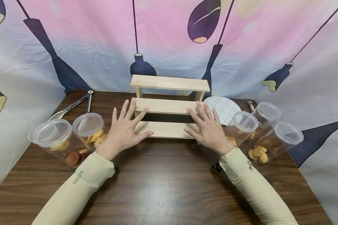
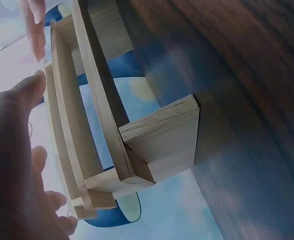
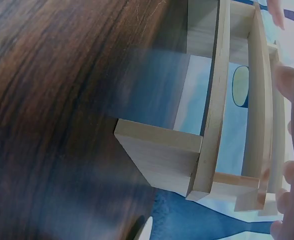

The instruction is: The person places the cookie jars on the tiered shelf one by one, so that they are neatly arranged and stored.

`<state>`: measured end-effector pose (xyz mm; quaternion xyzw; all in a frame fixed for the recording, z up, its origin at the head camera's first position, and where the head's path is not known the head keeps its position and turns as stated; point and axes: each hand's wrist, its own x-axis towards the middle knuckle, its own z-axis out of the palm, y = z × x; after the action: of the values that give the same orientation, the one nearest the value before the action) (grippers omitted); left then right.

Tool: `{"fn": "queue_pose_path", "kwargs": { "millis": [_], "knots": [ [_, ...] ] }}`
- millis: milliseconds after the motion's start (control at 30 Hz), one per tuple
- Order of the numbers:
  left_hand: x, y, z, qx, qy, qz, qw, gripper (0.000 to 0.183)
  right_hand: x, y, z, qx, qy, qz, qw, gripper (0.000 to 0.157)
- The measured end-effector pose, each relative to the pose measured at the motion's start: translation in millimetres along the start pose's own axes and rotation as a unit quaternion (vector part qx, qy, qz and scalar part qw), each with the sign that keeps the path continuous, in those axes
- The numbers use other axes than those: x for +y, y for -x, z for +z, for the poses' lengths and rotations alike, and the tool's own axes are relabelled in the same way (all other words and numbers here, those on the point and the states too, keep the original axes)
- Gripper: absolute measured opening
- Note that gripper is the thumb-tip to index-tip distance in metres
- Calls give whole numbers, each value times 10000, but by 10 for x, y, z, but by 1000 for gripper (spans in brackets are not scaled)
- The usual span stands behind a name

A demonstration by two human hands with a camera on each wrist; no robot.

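A pale wooden three-tier display stand [image 1: 166, 106] sits toward the back of the brown wood-grain table. Over its left end my left hand [image 1: 124, 129] is held with fingers spread and thumb pointing inward. My right hand [image 1: 209, 129] mirrors it at the right end, fingers also spread. Neither hand holds anything; both overlap the ends of the lower two shelves in the head view. From the left wrist, the stand [image 2: 159, 135] shows its side board and stepped shelves beyond the left hand [image 2: 12, 135]. The right wrist view shows the same stand [image 3: 162, 155] from its other end.
Lidded clear jars of cookies stand at the left [image 1: 53, 134] and the right [image 1: 284, 137]. Metal tongs [image 1: 76, 103] lie at the back left. A round checked white plate [image 1: 222, 107] lies behind the right jars. A printed curtain [image 1: 101, 47] hangs around the table's back and sides.
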<state>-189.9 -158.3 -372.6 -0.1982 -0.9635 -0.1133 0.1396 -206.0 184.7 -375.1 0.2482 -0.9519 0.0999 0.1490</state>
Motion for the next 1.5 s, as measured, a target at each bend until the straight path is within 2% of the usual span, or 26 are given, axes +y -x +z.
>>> {"fn": "queue_pose_path", "kwargs": {
  "millis": [267,500,633,800,900,1033,1200,1500],
  "knots": [
    [-73,-64,25,-9,712,-463,9964,90,-3,4,-1,155,-155,-133,9997,74],
    [-139,-174,50,65,1471,-794,9859,94,-43,20,-24,471,-344,-197,9981,72],
    [-177,-253,64,244,1990,-922,9753,93,-86,56,-60,749,-545,-326,9952,70],
    [-219,-333,85,456,2702,-1266,9533,84,-150,121,-108,1106,-804,-599,9888,68],
    [-233,-349,100,474,3053,-1537,9386,78,-185,163,-130,1315,-964,-772,9836,65],
    [-269,-348,142,454,3285,-1760,9269,72,-226,229,-150,1628,-1160,-996,9747,62],
    [-318,-346,192,379,3374,-1845,9223,67,-274,334,-152,1841,-1295,-1094,9682,60],
    [-348,-368,246,372,3477,-1795,9195,56,-312,506,-138,1799,-1384,-1012,9686,59]
  ]
}}
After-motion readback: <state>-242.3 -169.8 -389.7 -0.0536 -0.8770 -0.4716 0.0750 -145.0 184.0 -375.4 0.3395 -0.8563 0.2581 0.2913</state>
